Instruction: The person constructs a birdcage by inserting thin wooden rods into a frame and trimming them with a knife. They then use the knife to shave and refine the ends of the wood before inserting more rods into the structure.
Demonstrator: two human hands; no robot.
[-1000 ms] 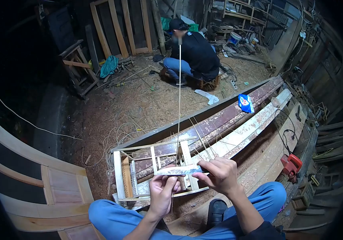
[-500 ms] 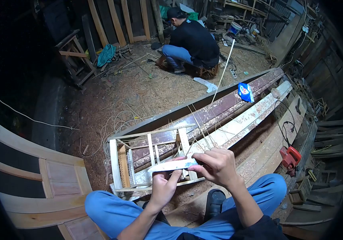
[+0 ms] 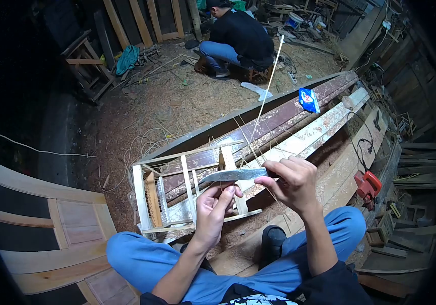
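My right hand is closed round the handle end of a knife. Its broad grey blade points left, lying just above my left hand. The left fingers are pinched together under the blade, on what looks like a long thin pale cane strip. That strip rises away over the boards; its lower end is hidden behind the blade and fingers. Just beyond my hands, a small wooden frame with slats and crossbars lies on the boards.
Long boards strewn with shavings stretch to the right. On them are a blue packet and a red power tool with a black cord. Another person crouches beyond. Panelled woodwork stands at left.
My right hand and the knife have moved right relative to my left hand. The blade has tilted and shows a greyer face. The whole view has shifted slightly.
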